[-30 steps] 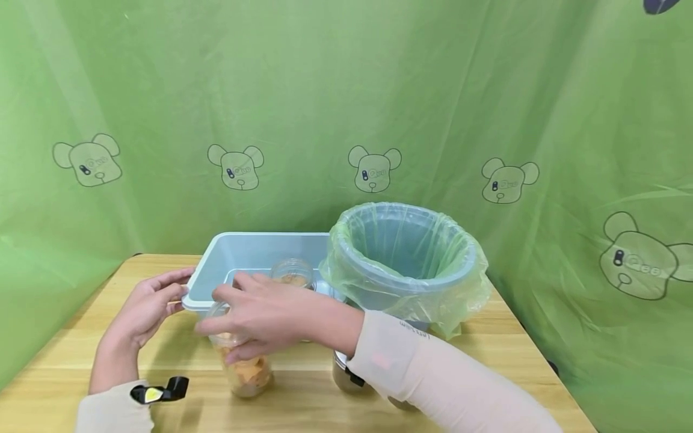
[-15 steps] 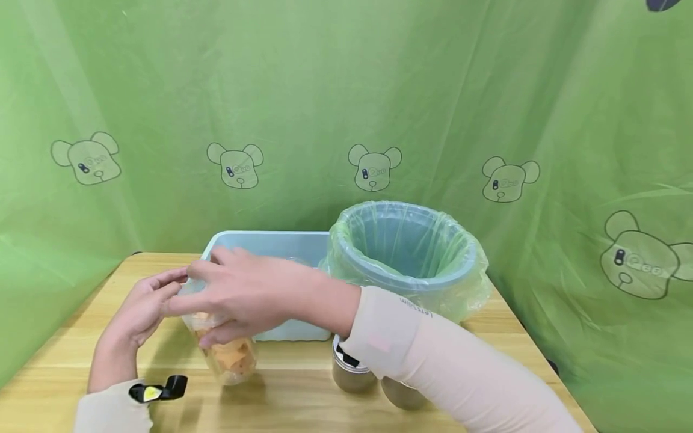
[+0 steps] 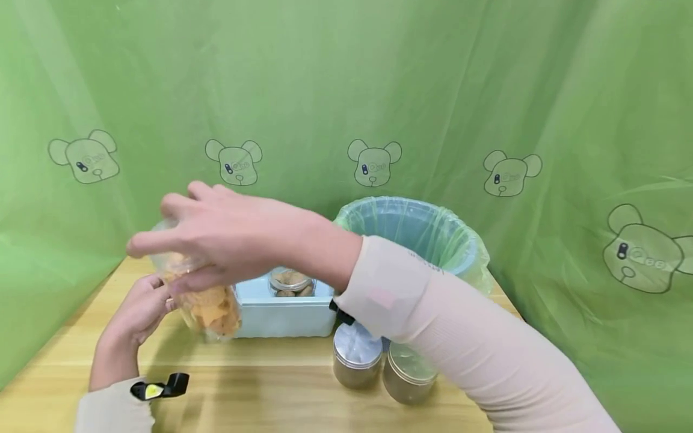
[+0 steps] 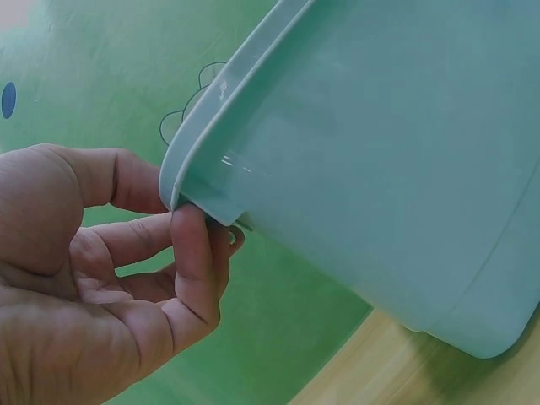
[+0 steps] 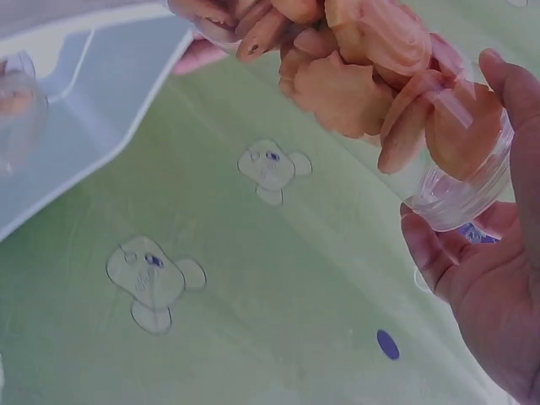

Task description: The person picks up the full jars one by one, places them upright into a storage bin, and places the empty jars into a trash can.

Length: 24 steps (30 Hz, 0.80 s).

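A clear jar (image 3: pixel 213 313) of orange-brown, chip-like pieces hangs tilted above the table, near the left part of a light blue plastic bin (image 3: pixel 284 319). My right hand (image 3: pixel 233 234) grips the jar round its top end; in the right wrist view the pieces (image 5: pixel 337 93) show through the jar wall. My left hand (image 3: pixel 135 313) pinches the bin's rim at its left corner, thumb and fingers on either side, as the left wrist view shows. Inside the bin stands a clear jar (image 3: pixel 292 282) with brown pieces. My right hand and its jar cover the bin's left part in the head view.
A round bin (image 3: pixel 471 258) lined with a thin green bag stands at the back right. Two jars with silvery tops, a left one (image 3: pixel 357 355) and a right one (image 3: pixel 409 373), stand on the wooden table (image 3: pixel 292 391) in front. A green curtain (image 3: pixel 303 78) encloses the back and sides.
My right hand has lifted the jar of orange-brown pieces off the table, up and to the left. My left hand stays on the bin's rim. The two silvery-topped jars have come into fuller view.
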{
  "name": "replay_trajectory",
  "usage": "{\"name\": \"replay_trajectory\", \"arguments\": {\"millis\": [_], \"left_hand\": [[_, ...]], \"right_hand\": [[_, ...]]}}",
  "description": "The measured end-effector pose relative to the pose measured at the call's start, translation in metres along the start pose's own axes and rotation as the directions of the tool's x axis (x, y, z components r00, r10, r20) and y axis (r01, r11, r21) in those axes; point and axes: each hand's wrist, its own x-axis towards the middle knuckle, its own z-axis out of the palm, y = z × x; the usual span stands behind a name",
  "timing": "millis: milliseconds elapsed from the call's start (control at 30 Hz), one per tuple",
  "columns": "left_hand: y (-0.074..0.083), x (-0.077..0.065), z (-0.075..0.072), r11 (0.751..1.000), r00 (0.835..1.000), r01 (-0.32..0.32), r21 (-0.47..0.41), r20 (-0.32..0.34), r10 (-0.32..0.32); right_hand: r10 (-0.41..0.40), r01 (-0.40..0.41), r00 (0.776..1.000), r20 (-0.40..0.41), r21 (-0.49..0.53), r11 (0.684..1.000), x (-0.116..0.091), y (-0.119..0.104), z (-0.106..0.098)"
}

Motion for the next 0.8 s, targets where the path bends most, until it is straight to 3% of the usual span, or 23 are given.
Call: {"name": "replay_trajectory", "arguments": {"millis": [167, 333, 567, 800], "left_hand": [[0.002, 0.003, 0.000, 0.999, 0.999, 0.039, 0.031, 0.014, -0.039], [0.006, 0.004, 0.001, 0.997, 0.998, 0.056, 0.056, 0.005, -0.057], [0.005, 0.001, 0.003, 0.998, 0.998, 0.059, 0.031, -0.014, -0.058], [0.004, 0.004, 0.004, 0.995, 0.998, 0.064, 0.080, -0.024, -0.062]], "right_hand": [[0.060, -0.060, 0.998, 0.001, -0.045, 0.997, 0.002, 0.014, -0.014], [0.126, -0.125, 0.992, 0.002, -0.051, 0.991, 0.005, 0.027, -0.013], [0.200, -0.200, 0.979, 0.046, 0.015, 0.980, 0.007, 0.042, 0.008], [0.253, -0.257, 0.965, 0.073, 0.052, 0.965, 0.010, 0.052, 0.035]]}}
